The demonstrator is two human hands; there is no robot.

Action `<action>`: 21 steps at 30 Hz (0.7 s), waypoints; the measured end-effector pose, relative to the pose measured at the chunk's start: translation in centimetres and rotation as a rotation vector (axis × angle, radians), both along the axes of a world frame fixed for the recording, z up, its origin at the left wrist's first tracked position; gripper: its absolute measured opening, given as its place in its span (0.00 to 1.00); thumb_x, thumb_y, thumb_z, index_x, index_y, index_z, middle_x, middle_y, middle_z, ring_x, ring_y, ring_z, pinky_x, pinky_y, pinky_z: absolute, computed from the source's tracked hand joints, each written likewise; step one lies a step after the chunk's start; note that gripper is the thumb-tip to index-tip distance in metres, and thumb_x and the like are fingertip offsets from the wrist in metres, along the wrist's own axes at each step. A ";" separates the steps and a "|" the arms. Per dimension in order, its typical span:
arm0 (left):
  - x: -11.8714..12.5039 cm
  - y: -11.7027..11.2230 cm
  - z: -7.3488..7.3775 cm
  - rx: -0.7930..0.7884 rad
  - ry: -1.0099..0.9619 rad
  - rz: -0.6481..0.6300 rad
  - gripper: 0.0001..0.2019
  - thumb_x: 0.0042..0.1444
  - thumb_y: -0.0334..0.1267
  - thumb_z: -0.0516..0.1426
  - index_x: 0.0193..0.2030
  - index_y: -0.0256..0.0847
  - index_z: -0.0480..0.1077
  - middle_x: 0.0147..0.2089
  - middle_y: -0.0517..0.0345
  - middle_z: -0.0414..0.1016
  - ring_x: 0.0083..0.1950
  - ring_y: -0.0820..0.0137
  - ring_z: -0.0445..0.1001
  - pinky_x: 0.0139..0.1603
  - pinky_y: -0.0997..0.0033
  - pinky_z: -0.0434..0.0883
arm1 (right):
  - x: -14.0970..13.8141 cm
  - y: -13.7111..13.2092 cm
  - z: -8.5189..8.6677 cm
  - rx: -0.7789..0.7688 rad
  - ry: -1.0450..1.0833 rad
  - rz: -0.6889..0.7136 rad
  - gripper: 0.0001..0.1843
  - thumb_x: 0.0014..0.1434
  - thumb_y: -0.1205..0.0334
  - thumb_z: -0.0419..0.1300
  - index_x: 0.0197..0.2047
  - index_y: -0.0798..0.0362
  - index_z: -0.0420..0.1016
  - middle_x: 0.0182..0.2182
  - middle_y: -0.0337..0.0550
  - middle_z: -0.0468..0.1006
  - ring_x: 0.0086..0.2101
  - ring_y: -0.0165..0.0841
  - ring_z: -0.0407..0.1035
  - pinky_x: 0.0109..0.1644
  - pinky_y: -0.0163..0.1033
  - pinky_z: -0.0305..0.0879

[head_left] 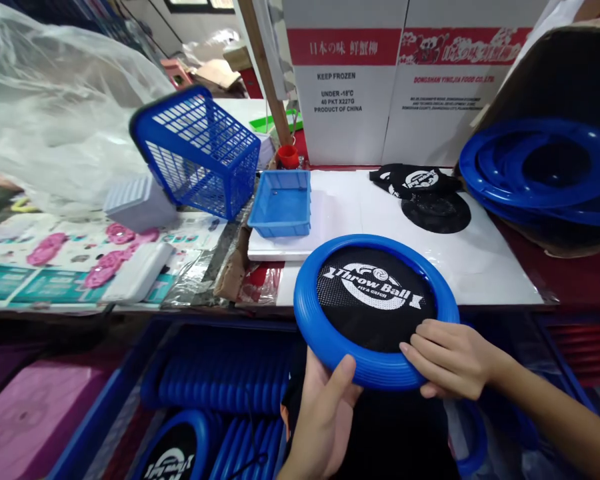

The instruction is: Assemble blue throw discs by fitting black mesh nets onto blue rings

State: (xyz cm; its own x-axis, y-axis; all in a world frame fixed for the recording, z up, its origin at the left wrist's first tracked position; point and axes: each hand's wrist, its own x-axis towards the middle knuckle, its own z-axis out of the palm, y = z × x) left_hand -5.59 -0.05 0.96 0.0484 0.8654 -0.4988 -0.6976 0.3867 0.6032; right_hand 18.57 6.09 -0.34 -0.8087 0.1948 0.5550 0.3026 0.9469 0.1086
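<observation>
Disc: a blue-rimmed disc (375,300) with black mesh printed "Throw Ball" in white – held tilted at the near edge of the white board (480,260), its near half hanging over the edge.
Left hand: the left hand (325,413) comes up from below and clamps the near rim, thumb pressed on top, the other fingers hidden under the disc.
Right hand: the right hand (450,360) grips the rim's near right side, fingers bent over it with the tips on the mesh edge – the thumb is out of sight.
On the board: black mesh pieces (420,180) lie at the far side, a small blue tray (281,203) at the left corner.
Right of the board: stacked blue rings (545,167) in an open carton.
Left: a blue basket (200,150) stands tilted beside the tray, with clear plastic sheeting (55,100) beyond it.
Behind: white cardboard boxes (345,87) marked "KEEP FROZEN".
Below the table: more blue rings in a crate (220,387), and another finished disc (173,453) near them.
</observation>
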 end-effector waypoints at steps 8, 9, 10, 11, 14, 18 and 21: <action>3.1 2.4 -3.3 -0.085 0.018 -0.023 0.42 0.50 0.41 0.78 0.71 0.47 0.69 0.64 0.45 0.81 0.68 0.49 0.79 0.67 0.50 0.77 | 2.6 0.2 -2.1 0.028 -0.093 -0.036 0.24 0.78 0.53 0.54 0.54 0.67 0.80 0.37 0.53 0.81 0.38 0.39 0.77 0.40 0.44 0.79; 3.3 2.7 -3.6 -0.102 0.027 -0.022 0.42 0.49 0.41 0.78 0.70 0.47 0.70 0.63 0.46 0.82 0.67 0.49 0.79 0.67 0.51 0.77 | 2.9 0.4 -2.5 0.029 -0.101 -0.045 0.23 0.78 0.52 0.55 0.55 0.66 0.80 0.37 0.52 0.80 0.39 0.39 0.77 0.42 0.44 0.79; 3.5 2.9 -3.9 -0.116 0.039 -0.018 0.42 0.47 0.40 0.78 0.69 0.46 0.70 0.61 0.46 0.83 0.66 0.50 0.80 0.66 0.52 0.78 | 3.1 0.5 -2.8 0.030 -0.107 -0.050 0.23 0.78 0.52 0.56 0.55 0.66 0.80 0.37 0.52 0.80 0.39 0.39 0.77 0.43 0.44 0.79; 3.7 3.1 -4.3 -0.124 0.053 -0.011 0.42 0.47 0.40 0.79 0.69 0.46 0.71 0.60 0.47 0.83 0.65 0.51 0.80 0.65 0.54 0.78 | 3.3 0.6 -3.1 0.032 -0.110 -0.053 0.24 0.78 0.51 0.56 0.55 0.66 0.80 0.37 0.51 0.80 0.40 0.38 0.77 0.44 0.44 0.79; 4.0 3.5 -5.4 -0.127 0.098 0.005 0.42 0.47 0.41 0.78 0.68 0.47 0.71 0.59 0.50 0.84 0.61 0.55 0.82 0.63 0.57 0.79 | 3.8 0.6 -4.1 0.033 -0.116 -0.066 0.26 0.76 0.47 0.60 0.56 0.65 0.80 0.37 0.50 0.79 0.40 0.38 0.77 0.45 0.44 0.77; 4.0 3.5 -7.0 -0.156 0.121 0.006 0.41 0.47 0.40 0.78 0.68 0.46 0.72 0.57 0.51 0.84 0.60 0.55 0.83 0.62 0.57 0.78 | 4.0 -0.2 -5.8 -0.021 -0.052 -0.190 0.30 0.72 0.38 0.62 0.59 0.56 0.81 0.44 0.51 0.81 0.46 0.41 0.76 0.54 0.53 0.74; 3.7 3.4 -8.0 -0.164 0.111 0.004 0.41 0.45 0.40 0.79 0.67 0.45 0.72 0.57 0.50 0.84 0.61 0.53 0.82 0.63 0.55 0.78 | 3.6 -1.4 -7.1 -0.026 0.014 -0.301 0.26 0.74 0.40 0.59 0.60 0.51 0.82 0.53 0.53 0.81 0.54 0.45 0.74 0.70 0.65 0.61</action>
